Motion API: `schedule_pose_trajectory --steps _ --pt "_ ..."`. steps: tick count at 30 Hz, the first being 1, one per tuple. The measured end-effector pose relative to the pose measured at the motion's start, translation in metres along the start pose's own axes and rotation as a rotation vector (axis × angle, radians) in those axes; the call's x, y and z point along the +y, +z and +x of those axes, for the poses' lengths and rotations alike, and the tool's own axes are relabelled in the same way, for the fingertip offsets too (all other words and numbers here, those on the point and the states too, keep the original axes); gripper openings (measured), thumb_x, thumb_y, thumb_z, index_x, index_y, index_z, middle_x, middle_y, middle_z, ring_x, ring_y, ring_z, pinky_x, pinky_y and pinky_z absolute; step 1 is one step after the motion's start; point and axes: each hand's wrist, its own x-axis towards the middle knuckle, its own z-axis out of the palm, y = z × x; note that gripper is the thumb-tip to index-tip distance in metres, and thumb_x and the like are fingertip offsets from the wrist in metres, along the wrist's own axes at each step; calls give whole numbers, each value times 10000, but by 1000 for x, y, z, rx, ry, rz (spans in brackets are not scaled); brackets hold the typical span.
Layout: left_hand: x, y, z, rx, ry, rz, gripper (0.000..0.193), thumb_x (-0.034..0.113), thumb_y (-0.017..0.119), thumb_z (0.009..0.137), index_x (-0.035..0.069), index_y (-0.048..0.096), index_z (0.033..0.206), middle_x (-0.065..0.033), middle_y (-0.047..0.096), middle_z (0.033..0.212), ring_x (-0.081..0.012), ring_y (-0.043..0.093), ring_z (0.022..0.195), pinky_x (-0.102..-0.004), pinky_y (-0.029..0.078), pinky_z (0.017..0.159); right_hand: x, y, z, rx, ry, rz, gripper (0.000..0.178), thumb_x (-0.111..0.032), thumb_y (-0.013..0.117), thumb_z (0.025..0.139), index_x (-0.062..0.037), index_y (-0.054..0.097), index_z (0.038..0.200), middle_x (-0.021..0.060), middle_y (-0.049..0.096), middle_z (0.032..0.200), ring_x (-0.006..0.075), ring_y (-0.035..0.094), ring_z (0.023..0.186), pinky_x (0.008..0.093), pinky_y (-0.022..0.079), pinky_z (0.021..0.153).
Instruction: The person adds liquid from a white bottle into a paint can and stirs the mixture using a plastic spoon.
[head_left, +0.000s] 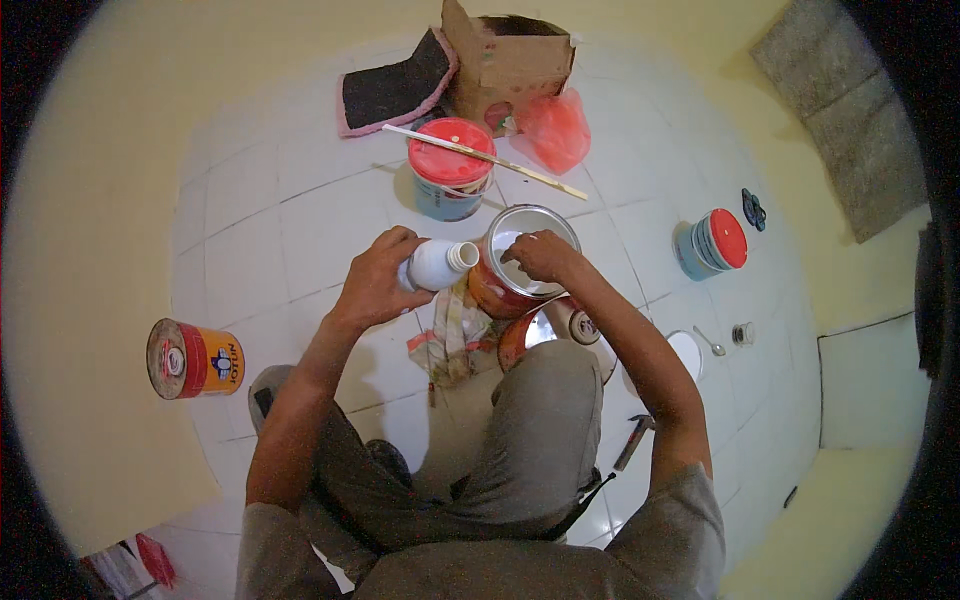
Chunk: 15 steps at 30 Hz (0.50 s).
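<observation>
Tiled floor [310,235] carries all items. Left hand [378,280]: fingers and thumb wrapped around a white bottle [432,268], which lies within its grip, body extending to the right of the palm. Bottle tilted, uncapped, mouth facing right toward the open tin [495,290]; it is just beside the tin's left side, contact not determinable. Right hand [540,257]: over the tin's opening, fingers bent downward, bottle to its left and apart from it; cannot tell whether the fingertips pinch anything.

Surroundings: patterned cloth [455,335] on the floor, near side of the tin. Bucket with red lid [450,190] beyond the tin; a stick [540,177] lies across the lid. Cardboard box [525,65] toward the floor's far edge, pink plastic bag [555,130] beside it. Orange-labelled can [195,360] near the floor's left edge. Hammer [632,442] right of the person's knee.
</observation>
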Motion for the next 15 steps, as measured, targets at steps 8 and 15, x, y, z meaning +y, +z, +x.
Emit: schedule_pose_trajectory --steps 8,15 --pt "-4 0 5 0 -34 -11 670 223 896 636 104 684 1261 -94 646 1221 -323 663 1147 -449 555 989 8 18 17 -188 86 -121 263 -209 803 849 -175 791 1110 129 762 1091 327 734 1051 472 584 890" --pt "-7 1 7 -4 11 -32 665 219 901 638 109 687 1257 -97 646 1221 -326 661 1148 -451 558 987 19 12 2 -13 27 -84 192 -192 823 800 -115 790 973 173 758 1003 350 752 932 481 597 818"
